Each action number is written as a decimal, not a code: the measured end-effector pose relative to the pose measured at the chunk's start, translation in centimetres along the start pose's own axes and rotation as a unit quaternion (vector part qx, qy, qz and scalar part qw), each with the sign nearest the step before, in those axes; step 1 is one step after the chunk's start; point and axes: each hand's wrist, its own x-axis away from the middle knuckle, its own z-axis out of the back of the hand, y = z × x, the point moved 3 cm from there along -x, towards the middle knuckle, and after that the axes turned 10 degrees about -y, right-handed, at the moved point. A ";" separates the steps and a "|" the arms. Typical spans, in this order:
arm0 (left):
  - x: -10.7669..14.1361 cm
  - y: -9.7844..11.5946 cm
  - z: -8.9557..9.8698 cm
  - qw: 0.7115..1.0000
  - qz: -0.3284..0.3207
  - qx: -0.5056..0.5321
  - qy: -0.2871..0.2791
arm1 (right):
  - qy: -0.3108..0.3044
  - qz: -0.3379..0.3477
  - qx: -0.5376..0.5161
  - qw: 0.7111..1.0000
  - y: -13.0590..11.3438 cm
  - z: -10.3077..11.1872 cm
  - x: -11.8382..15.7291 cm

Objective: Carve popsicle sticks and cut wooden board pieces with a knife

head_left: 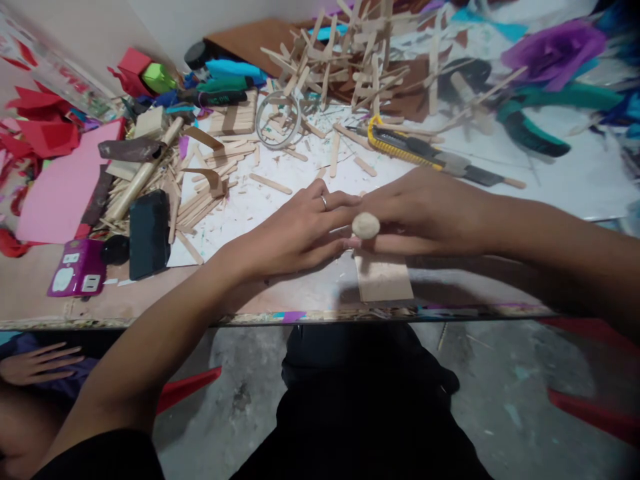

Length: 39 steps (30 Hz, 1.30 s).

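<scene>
My right hand is closed round a pale stick with a rounded end; that end points up between thumb and fingers, and the rest is hidden. My left hand, with a ring on one finger, reaches in from the left. Its fingers are drawn together and its tips meet those of the right hand; what they pinch, if anything, is hidden. Just under the hands, a flat tan rectangular piece lies at the table's front edge. A yellow-and-black box cutter lies behind the right hand.
Loose craft sticks and a roll of tape lie on white paper. Stick structures stand behind. Green-handled pliers are at right. A phone and purple socket adapter sit left. Another person's hand shows lower left.
</scene>
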 end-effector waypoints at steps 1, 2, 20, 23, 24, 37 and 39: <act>0.0 0.0 0.0 1.000 0.001 -0.002 0.000 | -0.004 0.000 0.004 1.000 0.0 0.0 0.0; 0.0 0.0 -0.1 1.000 0.000 -0.006 -0.001 | -0.006 0.000 0.010 1.000 0.0 0.0 0.0; 0.1 -0.3 -0.4 0.999 -0.023 -0.037 -0.007 | -0.020 0.005 0.032 0.999 -0.1 0.0 -0.1; 0.0 -0.3 -0.4 0.999 -0.022 -0.036 -0.006 | -0.025 -0.002 0.035 0.999 -0.1 0.0 -0.1; 0.1 -0.4 -0.4 0.999 -0.022 -0.035 -0.005 | -0.027 -0.004 0.036 0.999 -0.1 0.0 -0.1; 0.0 -0.4 -0.4 0.999 -0.027 -0.035 -0.012 | -0.034 -0.011 0.034 0.999 -0.1 0.0 0.0; 0.0 -0.5 -0.4 0.999 -0.028 -0.035 -0.012 | -0.036 -0.017 0.030 0.999 0.0 -0.1 0.0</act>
